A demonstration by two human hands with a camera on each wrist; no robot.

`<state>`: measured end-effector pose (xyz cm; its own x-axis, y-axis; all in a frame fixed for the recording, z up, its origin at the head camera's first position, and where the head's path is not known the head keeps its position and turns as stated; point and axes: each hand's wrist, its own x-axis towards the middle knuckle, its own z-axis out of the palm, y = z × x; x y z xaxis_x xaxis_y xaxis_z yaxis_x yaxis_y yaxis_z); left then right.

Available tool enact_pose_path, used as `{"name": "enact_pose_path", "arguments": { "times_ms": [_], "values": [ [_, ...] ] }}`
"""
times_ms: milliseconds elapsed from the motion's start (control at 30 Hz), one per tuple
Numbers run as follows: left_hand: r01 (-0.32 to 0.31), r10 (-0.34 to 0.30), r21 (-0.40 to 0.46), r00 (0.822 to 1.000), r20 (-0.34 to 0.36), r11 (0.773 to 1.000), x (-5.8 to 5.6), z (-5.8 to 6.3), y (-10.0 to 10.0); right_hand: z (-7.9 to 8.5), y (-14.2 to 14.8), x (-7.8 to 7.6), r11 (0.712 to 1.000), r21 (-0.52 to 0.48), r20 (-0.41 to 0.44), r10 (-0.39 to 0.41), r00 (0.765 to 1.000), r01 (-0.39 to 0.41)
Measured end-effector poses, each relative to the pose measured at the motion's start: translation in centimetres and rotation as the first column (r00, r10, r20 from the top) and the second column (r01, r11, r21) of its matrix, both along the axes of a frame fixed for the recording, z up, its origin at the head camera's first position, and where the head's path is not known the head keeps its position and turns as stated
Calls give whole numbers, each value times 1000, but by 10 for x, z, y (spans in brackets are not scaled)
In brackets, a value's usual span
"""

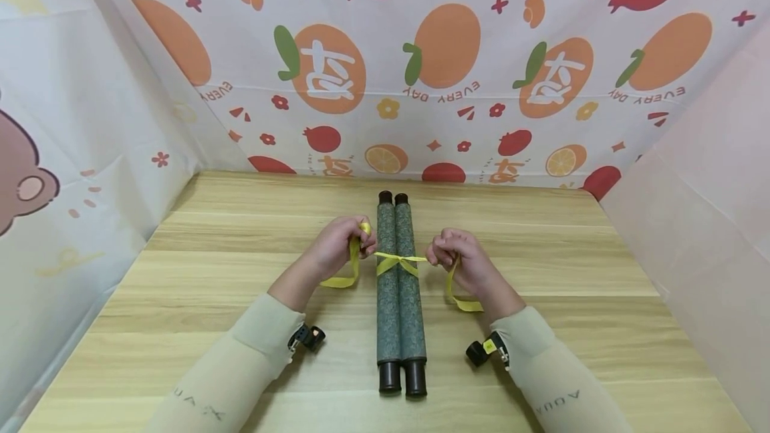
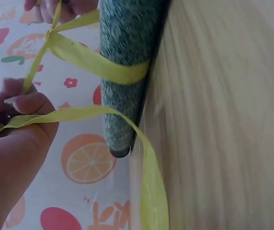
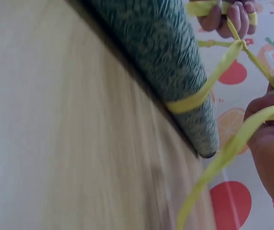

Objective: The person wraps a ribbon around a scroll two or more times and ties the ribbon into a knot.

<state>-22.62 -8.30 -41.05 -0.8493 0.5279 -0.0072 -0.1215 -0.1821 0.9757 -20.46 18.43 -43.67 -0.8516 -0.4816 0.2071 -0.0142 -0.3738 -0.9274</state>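
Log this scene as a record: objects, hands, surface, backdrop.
rolls: two, green with dark ends, side by side
ribbon: yellow, around both rolls, crossed or knotted above them
left hand: holds one side of the ribbon
right hand: holds the other side
table: light wood, under the rolls
cloth: white, fruit-printed, behind the table

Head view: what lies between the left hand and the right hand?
Two green rolls lie side by side between the left hand and the right hand, with a yellow ribbon around them; the head view shows this.
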Motion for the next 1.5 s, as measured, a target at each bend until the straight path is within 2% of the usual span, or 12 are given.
{"name": "enact_pose_path", "arguments": {
  "times_ms": [167,333,433,500,567,667,867,933,1067,1200,1400,1500],
  "values": [
    [-57,41,-188,995,-86,981,0,1,0,-5,6,0,994,109,49,-37,998,31],
    [-93,19,-360,979,-203,928,1,-2,2,-8,9,0,956,290,70,-63,996,40],
    [-123,-50,-497,946,-321,859,4,-2,4,-8,8,0,905,422,25,-68,997,51],
    [-156,-121,-587,907,-404,794,6,-2,5,-6,7,-1,872,486,-19,-59,998,61],
    [-188,-181,-651,871,-456,736,8,-2,7,-4,5,-1,843,532,-57,-50,997,73],
    [-229,-240,-706,833,-499,670,9,-2,9,-3,3,-2,808,582,-105,-45,993,98],
    [-318,-314,-789,790,-527,525,12,-3,10,-6,2,-5,774,623,-131,-41,991,114],
    [-336,-325,-802,784,-528,494,12,-4,10,-7,3,-6,766,632,-131,-45,990,118],
    [-327,-316,-811,799,-511,485,12,-5,8,-10,4,-5,753,644,-131,-71,989,139],
    [-295,-309,-813,816,-488,503,12,-5,4,-12,3,-2,766,631,-113,-68,991,125],
    [-196,-261,-772,867,-424,604,15,1,-4,-10,5,3,789,598,-96,-104,990,141],
    [-177,-266,-763,868,-418,622,15,5,-3,-8,5,4,792,591,-98,-117,988,152]
  ]
}}
